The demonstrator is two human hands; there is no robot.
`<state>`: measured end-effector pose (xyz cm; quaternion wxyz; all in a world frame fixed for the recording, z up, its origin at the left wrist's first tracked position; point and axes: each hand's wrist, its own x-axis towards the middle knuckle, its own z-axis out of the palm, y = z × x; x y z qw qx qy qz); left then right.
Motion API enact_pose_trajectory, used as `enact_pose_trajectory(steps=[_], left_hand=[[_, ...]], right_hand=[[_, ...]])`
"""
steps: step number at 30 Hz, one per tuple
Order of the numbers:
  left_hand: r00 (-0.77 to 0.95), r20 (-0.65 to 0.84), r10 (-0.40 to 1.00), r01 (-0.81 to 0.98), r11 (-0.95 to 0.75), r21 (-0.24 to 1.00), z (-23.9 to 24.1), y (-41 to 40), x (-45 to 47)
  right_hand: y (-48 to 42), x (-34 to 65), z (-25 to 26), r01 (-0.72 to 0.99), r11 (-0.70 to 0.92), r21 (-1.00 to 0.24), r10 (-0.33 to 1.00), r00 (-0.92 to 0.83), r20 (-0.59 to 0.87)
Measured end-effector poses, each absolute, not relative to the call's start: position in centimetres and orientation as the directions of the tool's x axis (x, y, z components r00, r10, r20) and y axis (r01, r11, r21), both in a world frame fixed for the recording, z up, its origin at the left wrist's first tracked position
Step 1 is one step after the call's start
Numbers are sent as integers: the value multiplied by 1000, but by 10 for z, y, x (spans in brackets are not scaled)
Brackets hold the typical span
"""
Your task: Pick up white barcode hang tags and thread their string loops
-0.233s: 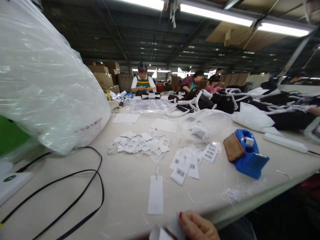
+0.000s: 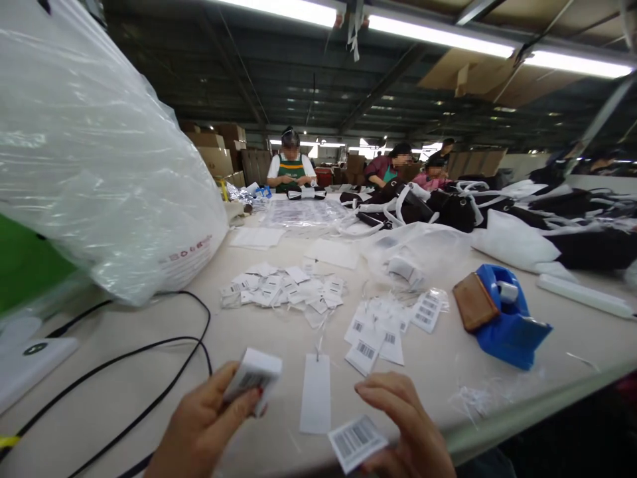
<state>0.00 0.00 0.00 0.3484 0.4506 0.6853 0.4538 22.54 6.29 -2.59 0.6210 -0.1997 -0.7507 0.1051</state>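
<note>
The left hand (image 2: 199,425) pinches a small stack of white barcode labels (image 2: 253,376) between thumb and fingers, just left of the long blank white paper tag (image 2: 315,393) lying on the table. The right hand (image 2: 408,431), fingers loosely curled, grips a single white barcode label (image 2: 355,441) right of that tag.

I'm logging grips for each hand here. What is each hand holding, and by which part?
Left hand pinches a small stack of tags by its lower end. Right hand holds one barcode label by its right edge.

Both hands (image 2: 209,425) cut off below.
</note>
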Motion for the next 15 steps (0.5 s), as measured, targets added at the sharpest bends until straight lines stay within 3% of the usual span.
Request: enact_pose_trajectory(steps=[2,3,5,7,9,11,12,13,15], left_hand=[[-399,-75,914,437,262,860,-2,19,-20],[-423,-76,903,560,327,761,-5,25,-28],[-478,10,879,778,417,470,-12,32,-38],[-482,195,854,874,452,180,-16,31,-39],[-395,411,821,908,417,38,-16,23,-33],[-278,537,796,960,252,123,-10,14,-20],[-245,536,808,958,118,260,-6,10,-10],[-212,448,869,884,-24,467,-1,7,0],[-56,-27,998,521,53,852,7,5,22]], right_hand=[[72,228,-20,265,955,-135,214,-300,929],[74,229,-18,297,953,-68,174,-344,923],[76,230,-17,339,941,-6,140,-373,917],[76,229,-20,365,931,0,146,-372,916],[74,229,-25,383,923,-37,193,-378,905],[74,229,-30,380,921,-86,239,-378,894],[74,229,-33,367,924,-107,255,-385,887],[74,229,-35,344,930,-127,265,-392,881],[74,226,-40,276,941,-193,294,-395,870]])
